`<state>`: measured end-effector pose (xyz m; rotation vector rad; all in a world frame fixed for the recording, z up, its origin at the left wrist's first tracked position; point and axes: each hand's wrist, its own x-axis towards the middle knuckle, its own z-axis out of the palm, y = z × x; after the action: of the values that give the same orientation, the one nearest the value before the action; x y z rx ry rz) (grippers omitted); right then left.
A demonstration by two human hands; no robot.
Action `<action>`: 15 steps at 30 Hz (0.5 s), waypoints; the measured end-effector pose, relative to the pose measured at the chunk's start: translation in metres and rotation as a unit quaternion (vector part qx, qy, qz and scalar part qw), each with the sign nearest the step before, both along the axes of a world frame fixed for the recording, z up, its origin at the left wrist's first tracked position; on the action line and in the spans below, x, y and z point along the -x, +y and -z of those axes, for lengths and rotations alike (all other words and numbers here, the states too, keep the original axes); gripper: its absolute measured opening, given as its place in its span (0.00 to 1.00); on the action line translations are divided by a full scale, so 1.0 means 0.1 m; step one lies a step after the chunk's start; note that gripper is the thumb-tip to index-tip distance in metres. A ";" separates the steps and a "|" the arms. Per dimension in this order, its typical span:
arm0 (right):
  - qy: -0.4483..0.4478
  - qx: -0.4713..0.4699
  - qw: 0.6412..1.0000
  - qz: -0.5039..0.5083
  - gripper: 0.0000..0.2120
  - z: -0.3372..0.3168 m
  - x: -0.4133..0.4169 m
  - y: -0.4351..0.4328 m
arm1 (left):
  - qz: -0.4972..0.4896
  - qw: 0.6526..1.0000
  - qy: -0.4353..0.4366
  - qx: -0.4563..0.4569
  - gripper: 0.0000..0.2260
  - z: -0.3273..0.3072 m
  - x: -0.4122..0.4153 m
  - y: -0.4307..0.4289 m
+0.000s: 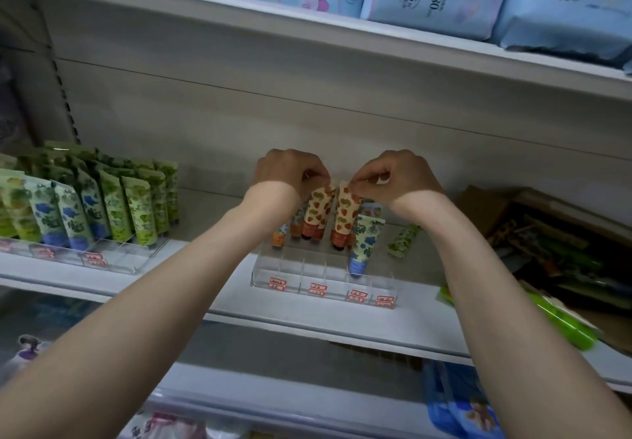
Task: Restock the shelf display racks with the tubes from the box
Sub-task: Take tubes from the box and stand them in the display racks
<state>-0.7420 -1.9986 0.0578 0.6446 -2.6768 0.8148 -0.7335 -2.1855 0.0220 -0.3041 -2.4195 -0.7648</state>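
A clear acrylic display rack (321, 276) stands mid-shelf with a few tubes at its back. My left hand (290, 172) pinches the top of an orange strawberry-print tube (316, 211). My right hand (396, 173) pinches the top of a second strawberry-print tube (345, 214) beside it. Both tubes stand upright with caps down in the rack's rear rows. A green-and-blue tube (364, 243) stands in front of them on the right. A cardboard box (547, 233) holding several tubes lies at the right end of the shelf.
A second rack (102, 257) at the left is packed with green and blue tubes. One green tube (403, 240) lies loose on the shelf right of the middle rack. Green packets (561, 322) sit at the shelf's front right. Blue packs fill the shelf above.
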 end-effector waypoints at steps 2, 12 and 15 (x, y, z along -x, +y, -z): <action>0.008 -0.006 1.000 0.003 0.02 0.03 0.03 0.00 | -0.003 1.000 0.008 0.004 0.04 0.01 0.04 0.02; 0.048 -0.037 0.998 0.004 0.04 0.15 0.11 -0.01 | 0.002 0.999 0.006 0.044 0.05 0.07 0.11 0.06; 0.052 -0.043 0.998 0.001 0.04 0.15 0.10 -0.02 | 0.005 0.999 0.020 0.043 0.05 0.07 0.11 0.05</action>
<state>-0.7522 -2.0002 0.0427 0.6861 -2.6298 0.6493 -0.7448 -2.1800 0.0150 -0.3613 -2.4197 -0.6540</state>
